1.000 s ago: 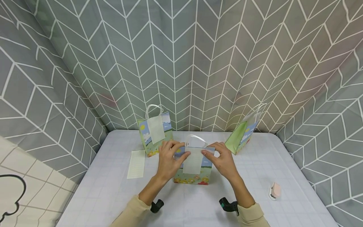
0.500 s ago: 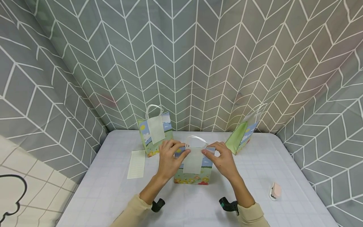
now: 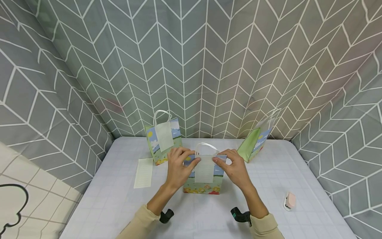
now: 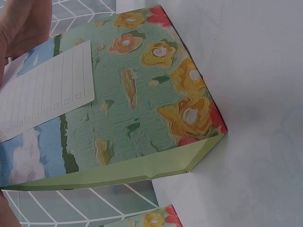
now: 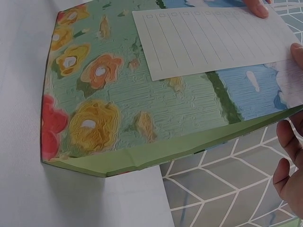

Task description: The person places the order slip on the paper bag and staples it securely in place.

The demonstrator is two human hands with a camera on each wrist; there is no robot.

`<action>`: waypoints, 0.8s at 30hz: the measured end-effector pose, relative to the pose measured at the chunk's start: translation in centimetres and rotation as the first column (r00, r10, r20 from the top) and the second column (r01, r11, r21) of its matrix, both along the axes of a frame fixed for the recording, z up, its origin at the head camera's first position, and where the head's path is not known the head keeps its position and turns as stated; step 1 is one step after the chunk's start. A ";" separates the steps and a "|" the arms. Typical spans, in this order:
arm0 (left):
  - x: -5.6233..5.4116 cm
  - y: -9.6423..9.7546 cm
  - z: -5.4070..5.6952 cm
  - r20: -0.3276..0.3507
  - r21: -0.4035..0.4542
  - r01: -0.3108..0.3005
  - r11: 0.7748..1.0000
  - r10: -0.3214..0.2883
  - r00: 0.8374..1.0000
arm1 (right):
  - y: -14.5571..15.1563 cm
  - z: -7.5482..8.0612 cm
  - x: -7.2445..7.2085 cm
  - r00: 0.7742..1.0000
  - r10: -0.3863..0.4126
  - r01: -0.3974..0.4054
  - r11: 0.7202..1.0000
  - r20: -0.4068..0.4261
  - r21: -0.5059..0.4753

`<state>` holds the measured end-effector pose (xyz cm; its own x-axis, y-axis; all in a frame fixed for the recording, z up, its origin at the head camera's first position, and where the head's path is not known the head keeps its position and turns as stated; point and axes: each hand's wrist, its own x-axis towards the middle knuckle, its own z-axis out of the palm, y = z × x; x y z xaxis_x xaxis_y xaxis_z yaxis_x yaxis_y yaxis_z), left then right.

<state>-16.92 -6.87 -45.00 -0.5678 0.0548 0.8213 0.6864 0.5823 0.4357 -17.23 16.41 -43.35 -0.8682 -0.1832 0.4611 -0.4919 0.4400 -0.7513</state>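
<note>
A paper gift bag (image 3: pixel 191 190), printed with flowers, grass and sky, stands upright at the table's middle. Against its front lies a lined checklist sheet (image 3: pixel 204 174), its small square boxes clear in the left wrist view. My left hand (image 3: pixel 176 169) pinches the sheet and the bag's top edge at the left, thumb in front. At the right, my right hand (image 3: pixel 236 168) pinches the same edge, its thumb at the sheet's upper corner. Between them rises the white handle (image 3: pixel 207 144). Fingers behind the bag are mostly hidden in the head view.
Another gift bag (image 3: pixel 175 146) with a sheet on its front stands behind left. A third bag (image 3: pixel 246 148), turned sideways, is behind right. One loose checklist sheet (image 3: pixel 143 173) lies at left. A small pink and white stapler (image 3: pixel 289 201) sits at right.
The sheet on the middle bag has shifted slightly to the right and sits straighter. Both hands have stayed nearly in place on the top edge.
</note>
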 end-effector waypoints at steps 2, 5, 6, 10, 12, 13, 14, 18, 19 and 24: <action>0.0 0.0 0.0 0.004 0.001 0.002 1.000 -0.002 1.000 | 0.0 0.0 0.0 1.000 0.000 0.000 1.000 0.003 -0.002; 0.0 0.0 0.0 0.011 0.004 0.007 1.000 -0.007 1.000 | 0.0 0.0 0.0 1.000 0.000 0.000 1.000 0.007 -0.004; 0.0 0.0 0.0 0.013 0.006 0.009 1.000 -0.009 1.000 | 0.0 0.0 0.0 1.000 0.001 -0.001 1.000 0.007 -0.004; 0.0 0.0 -0.1 0.007 0.008 0.014 1.000 -0.014 1.000 | 0.0 0.0 0.0 1.000 -0.001 0.001 1.000 0.010 -0.004; -0.1 0.0 -0.1 0.004 0.007 0.015 1.000 -0.015 1.000 | 0.0 0.0 -0.1 1.000 -0.001 0.001 1.000 0.012 -0.002; -0.1 -0.1 -0.1 0.006 0.007 0.015 1.000 -0.015 1.000 | 0.0 0.0 -0.1 1.000 -0.002 0.002 1.000 0.013 -0.001; -0.1 -0.1 -0.1 0.007 0.005 0.015 1.000 -0.015 1.000 | 0.0 -0.1 -0.1 1.000 -0.001 0.001 1.000 0.014 -0.002; 0.0 -0.1 0.0 0.027 0.004 0.016 1.000 -0.016 0.999 | 0.0 -0.2 -0.2 1.000 -0.003 0.003 1.000 0.016 -0.004; 0.0 -0.1 0.1 0.031 0.003 0.017 1.000 -0.017 0.999 | 0.0 -0.2 -0.2 1.000 -0.003 0.003 1.000 0.017 -0.005; 0.0 -0.1 0.1 0.032 -0.001 0.018 1.000 -0.018 0.999 | 0.0 -0.2 -0.2 1.000 -0.002 0.002 1.000 0.022 -0.003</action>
